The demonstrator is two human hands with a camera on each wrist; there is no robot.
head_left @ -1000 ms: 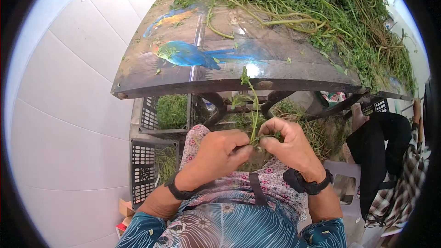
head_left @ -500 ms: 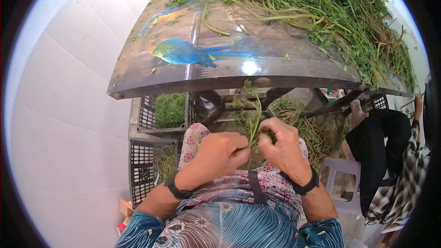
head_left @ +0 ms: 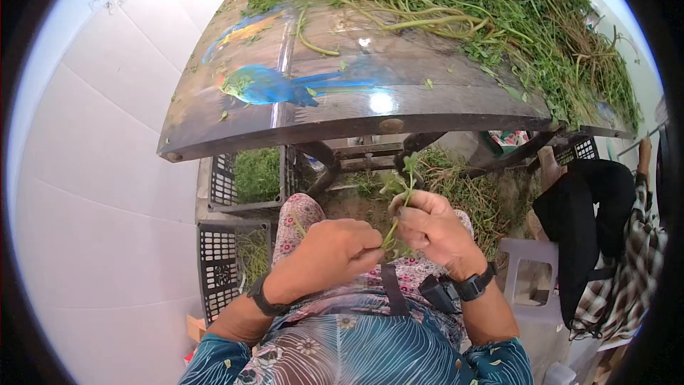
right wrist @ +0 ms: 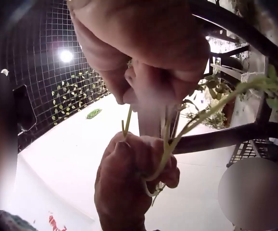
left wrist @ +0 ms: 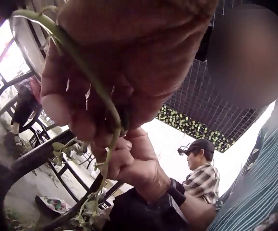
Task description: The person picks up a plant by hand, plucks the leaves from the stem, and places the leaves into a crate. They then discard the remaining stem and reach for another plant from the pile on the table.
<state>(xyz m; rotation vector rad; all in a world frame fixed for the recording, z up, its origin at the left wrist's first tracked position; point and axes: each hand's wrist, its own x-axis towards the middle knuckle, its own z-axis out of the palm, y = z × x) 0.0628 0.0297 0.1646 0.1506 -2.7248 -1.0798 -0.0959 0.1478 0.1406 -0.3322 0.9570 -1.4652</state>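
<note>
Above the lap, the left hand [head_left: 331,253] grips a green stem [head_left: 390,234] in curled fingers. Just right of it, the right hand [head_left: 434,228] pinches the same plant between thumb and fingers, its leafy end pointing up toward the table edge. In the left wrist view the stem [left wrist: 93,79] runs across the left palm [left wrist: 129,53], with the right hand [left wrist: 139,166] close behind. The right wrist view has the forked stem [right wrist: 167,153] looped through the left hand's fingers [right wrist: 129,163], below the right hand [right wrist: 139,43].
A table [head_left: 342,103] with a painted parrot bears a large heap of greens [head_left: 527,21]. Crates [head_left: 217,260] with greens stand at the left. More stems [head_left: 474,199] lie on the floor below. At the right are a grey stool [head_left: 509,278] and another person in a checked shirt [head_left: 623,285].
The right hand has turned, and its thumb and fingers now show around the stem. The leafy tip has swung right. The head view has shifted slightly.
</note>
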